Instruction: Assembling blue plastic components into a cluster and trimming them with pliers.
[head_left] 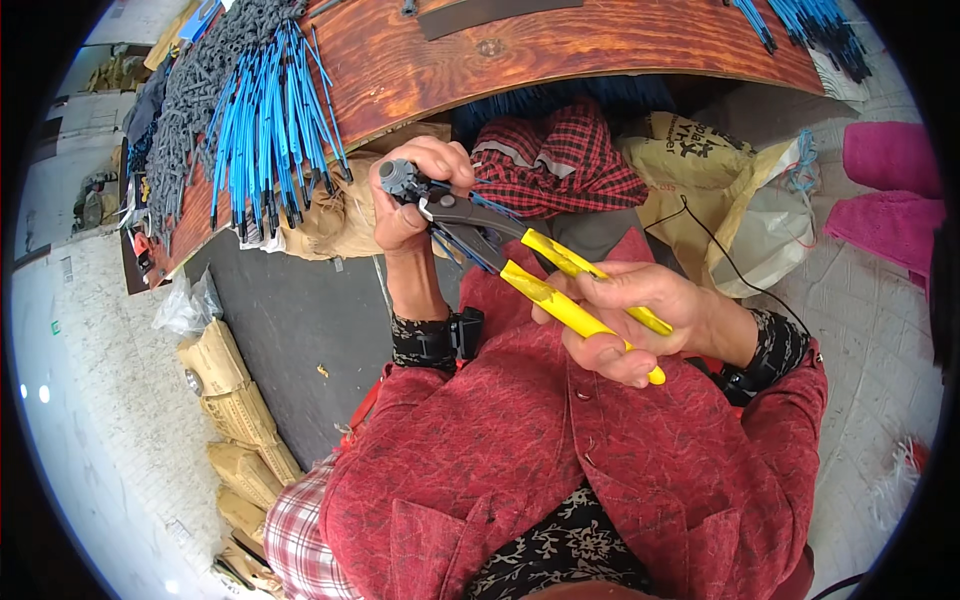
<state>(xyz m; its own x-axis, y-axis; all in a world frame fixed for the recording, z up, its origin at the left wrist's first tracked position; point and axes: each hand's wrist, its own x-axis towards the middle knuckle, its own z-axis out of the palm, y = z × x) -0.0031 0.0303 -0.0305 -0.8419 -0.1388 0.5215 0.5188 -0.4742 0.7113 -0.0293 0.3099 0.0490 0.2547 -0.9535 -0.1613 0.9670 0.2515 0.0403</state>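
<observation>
Pliers with yellow-sleeved handles [545, 292] are gripped in my right hand [660, 305], its fingers wrapped round both handles, which stand apart. Their dark metal jaws reach up and left to my left hand [410, 220]. Pinched between its thumb and fingers is a grey ribbed round plastic part [399, 179]. The jaws meet the work beside that part; exactly what lies between them is hidden by the fingers. Several thin dark-blue rods [462, 250] run down from my left hand, behind the pliers.
On the wooden table [480, 70] at the far side lie blue rods with black tips [275, 130] and a heap of grey parts [180, 150]. Red-black checked cloth [560, 160] and a yellowish sack [690, 190] are below its edge. Pink cushions [885, 225] stand at right, cardboard [240, 420] at left.
</observation>
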